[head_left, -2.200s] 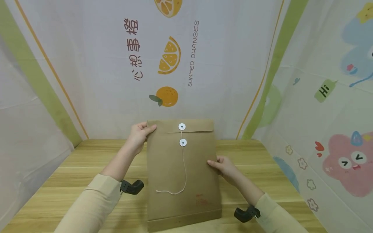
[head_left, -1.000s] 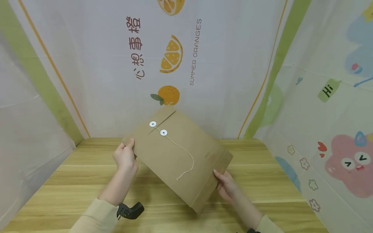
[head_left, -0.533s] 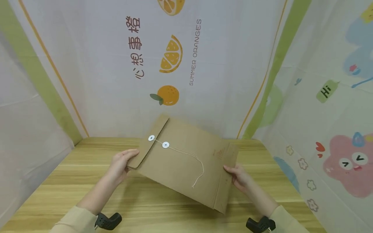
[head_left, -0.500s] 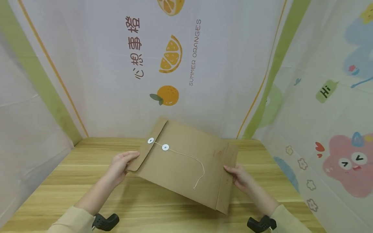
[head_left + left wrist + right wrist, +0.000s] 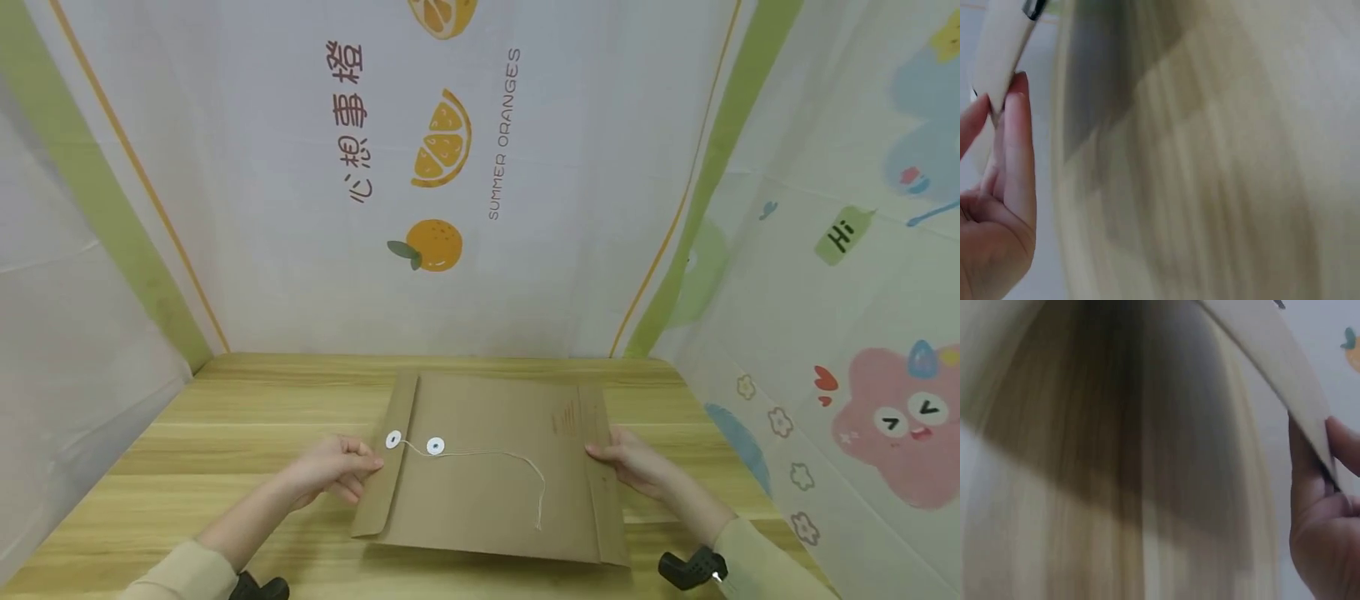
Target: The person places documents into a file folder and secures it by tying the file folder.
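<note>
A brown kraft string-tie envelope [image 5: 487, 500] lies sideways between both hands, close over the table. Its flap [image 5: 382, 492] is folded down at the left end. Two white button discs [image 5: 436, 447] sit on and beside the flap, and a loose white string [image 5: 495, 453] trails from them to the right. My left hand [image 5: 330, 471] pinches the flap end between thumb and fingers. At the opposite end, my right hand [image 5: 637, 462] pinches the bottom edge, thumb on top. In the right wrist view the envelope's edge [image 5: 1272, 356] runs into that grip, fingers underneath.
Beneath everything is a wood-grain table [image 5: 247, 417]. A white printed cloth [image 5: 285, 275] with oranges hangs behind it, and another cloth [image 5: 810, 308] with cartoon figures borders the right side. Black wrist-worn devices [image 5: 692, 568] show at the cuffs.
The envelope has turned from upright to sideways, flap end swinging to the left, and has come down flatter toward the table. My right hand has shifted from its side to its bottom end.
</note>
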`<act>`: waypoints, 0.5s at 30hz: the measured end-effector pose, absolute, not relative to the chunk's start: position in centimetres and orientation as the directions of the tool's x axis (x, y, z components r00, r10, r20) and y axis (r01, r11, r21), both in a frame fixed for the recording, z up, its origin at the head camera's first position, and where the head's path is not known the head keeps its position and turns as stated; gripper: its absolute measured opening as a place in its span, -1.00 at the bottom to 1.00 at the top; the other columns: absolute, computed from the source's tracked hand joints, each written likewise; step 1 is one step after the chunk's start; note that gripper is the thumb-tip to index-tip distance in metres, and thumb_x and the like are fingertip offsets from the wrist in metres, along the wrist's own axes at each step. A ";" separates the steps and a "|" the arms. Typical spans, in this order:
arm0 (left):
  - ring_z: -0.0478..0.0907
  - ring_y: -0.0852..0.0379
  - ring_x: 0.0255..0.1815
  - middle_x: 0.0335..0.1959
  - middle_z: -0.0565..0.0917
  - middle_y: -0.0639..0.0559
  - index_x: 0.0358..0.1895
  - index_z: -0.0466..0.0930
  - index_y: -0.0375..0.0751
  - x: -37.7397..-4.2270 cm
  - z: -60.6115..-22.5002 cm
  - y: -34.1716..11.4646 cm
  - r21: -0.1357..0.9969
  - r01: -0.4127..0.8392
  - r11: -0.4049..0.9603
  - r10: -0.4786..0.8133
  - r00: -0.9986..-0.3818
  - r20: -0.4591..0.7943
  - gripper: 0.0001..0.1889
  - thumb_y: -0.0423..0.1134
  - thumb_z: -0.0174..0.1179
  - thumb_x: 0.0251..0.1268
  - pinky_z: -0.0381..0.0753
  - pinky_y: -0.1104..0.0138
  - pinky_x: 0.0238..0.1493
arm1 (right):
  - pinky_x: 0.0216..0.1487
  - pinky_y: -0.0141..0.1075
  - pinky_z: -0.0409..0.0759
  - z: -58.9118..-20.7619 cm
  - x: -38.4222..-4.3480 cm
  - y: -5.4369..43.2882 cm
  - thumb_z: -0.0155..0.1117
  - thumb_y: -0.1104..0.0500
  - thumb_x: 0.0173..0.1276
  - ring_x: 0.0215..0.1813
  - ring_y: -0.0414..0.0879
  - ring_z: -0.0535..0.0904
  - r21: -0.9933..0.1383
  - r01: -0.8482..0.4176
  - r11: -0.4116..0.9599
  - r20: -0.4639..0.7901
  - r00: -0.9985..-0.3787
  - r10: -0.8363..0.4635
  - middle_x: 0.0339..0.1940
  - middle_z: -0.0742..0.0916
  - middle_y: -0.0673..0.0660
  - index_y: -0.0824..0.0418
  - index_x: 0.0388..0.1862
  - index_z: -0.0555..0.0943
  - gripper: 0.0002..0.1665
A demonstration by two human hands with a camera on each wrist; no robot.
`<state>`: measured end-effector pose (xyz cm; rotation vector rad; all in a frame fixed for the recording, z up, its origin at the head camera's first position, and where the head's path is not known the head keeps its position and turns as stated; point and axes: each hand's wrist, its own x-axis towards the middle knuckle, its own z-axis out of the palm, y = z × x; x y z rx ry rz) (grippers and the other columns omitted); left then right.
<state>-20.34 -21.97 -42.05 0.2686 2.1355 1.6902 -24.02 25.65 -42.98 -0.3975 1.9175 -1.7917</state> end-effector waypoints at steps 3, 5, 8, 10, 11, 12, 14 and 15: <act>0.58 0.16 -0.61 -0.55 0.53 0.01 -0.31 0.57 -0.37 -20.1 -42.8 -20.8 0.957 -0.083 0.279 0.379 -0.906 -0.190 -0.80 -0.24 0.23 0.26 0.67 0.28 -0.49 | 0.13 -0.12 0.52 -43.5 -24.2 26.5 0.10 0.19 0.45 0.13 0.07 0.53 -0.978 0.109 0.177 -0.185 -0.846 -0.500 0.09 0.61 0.24 0.62 0.32 0.15 -0.33; 0.58 0.16 -0.63 -0.57 0.54 0.01 -0.34 0.58 -0.36 -19.9 -43.3 -20.0 0.953 -0.080 0.293 0.371 -0.909 -0.191 -0.81 -0.25 0.24 0.25 0.67 0.30 -0.52 | 0.11 -0.10 0.53 -43.8 -24.4 27.2 0.12 0.17 0.44 0.09 0.06 0.56 -0.970 0.113 0.215 -0.206 -0.850 -0.484 0.04 0.64 0.22 0.61 0.27 0.25 -0.37; 0.58 0.15 -0.65 -0.61 0.57 0.01 -0.40 0.58 -0.35 -19.7 -43.7 -18.7 0.945 -0.069 0.319 0.352 -0.917 -0.186 -0.81 -0.25 0.25 0.24 0.65 0.31 -0.56 | -0.05 -0.14 0.62 -44.0 -24.7 28.2 0.15 0.18 0.42 -0.11 -0.03 0.63 -0.956 0.118 0.267 -0.235 -0.855 -0.463 -0.17 0.69 0.12 0.52 0.09 0.45 -0.56; 0.58 0.15 -0.66 -0.63 0.59 0.01 -0.42 0.58 -0.35 -19.6 -43.9 -17.7 0.940 -0.056 0.336 0.337 -0.925 -0.176 -0.81 -0.26 0.25 0.23 0.65 0.30 -0.56 | -0.28 -0.31 0.62 -44.0 -24.9 28.9 0.17 0.19 0.41 -0.38 -0.18 0.56 -0.942 0.115 0.314 -0.253 -0.861 -0.442 -0.43 0.63 -0.02 0.41 -0.13 0.51 -0.74; 0.58 0.15 -0.66 -0.63 0.59 0.01 -0.42 0.58 -0.35 -19.6 -43.9 -17.2 0.938 -0.048 0.343 0.328 -0.930 -0.167 -0.81 -0.27 0.25 0.23 0.65 0.30 -0.57 | -0.40 -0.39 0.57 -44.0 -25.0 29.3 0.19 0.19 0.40 -0.49 -0.25 0.46 -0.930 0.112 0.349 -0.264 -0.866 -0.425 -0.54 0.55 -0.07 0.35 -0.27 0.48 -0.80; 0.58 0.15 -0.67 -0.64 0.59 0.00 -0.43 0.59 -0.36 -19.6 -43.9 -16.7 0.936 -0.041 0.349 0.318 -0.935 -0.160 -0.81 -0.28 0.26 0.23 0.65 0.29 -0.57 | -0.49 -0.46 0.50 -43.9 -25.1 29.6 0.20 0.19 0.39 -0.56 -0.29 0.35 -0.918 0.114 0.381 -0.278 -0.869 -0.410 -0.62 0.45 -0.09 0.31 -0.36 0.42 -0.77; 0.57 0.15 -0.68 -0.65 0.58 0.00 -0.43 0.60 -0.37 -19.8 -44.0 -15.6 0.934 -0.039 0.354 0.296 -0.943 -0.151 -0.83 -0.30 0.26 0.22 0.65 0.30 -0.58 | -0.60 -0.51 0.36 -43.8 -25.1 30.3 0.24 0.18 0.36 -0.64 -0.29 0.15 -0.886 0.123 0.447 -0.306 -0.879 -0.366 -0.65 0.33 -0.03 0.45 -0.26 0.41 -0.68; 0.56 0.16 -0.69 -0.66 0.58 0.00 -0.44 0.60 -0.37 -19.8 -44.1 -15.1 0.934 -0.037 0.355 0.289 -0.946 -0.148 -0.84 -0.32 0.26 0.21 0.64 0.31 -0.59 | -0.64 -0.52 0.34 -43.7 -25.2 30.6 0.25 0.17 0.36 -0.66 -0.30 0.14 -0.870 0.129 0.475 -0.321 -0.880 -0.350 -0.64 0.31 0.00 0.58 -0.15 0.38 -0.56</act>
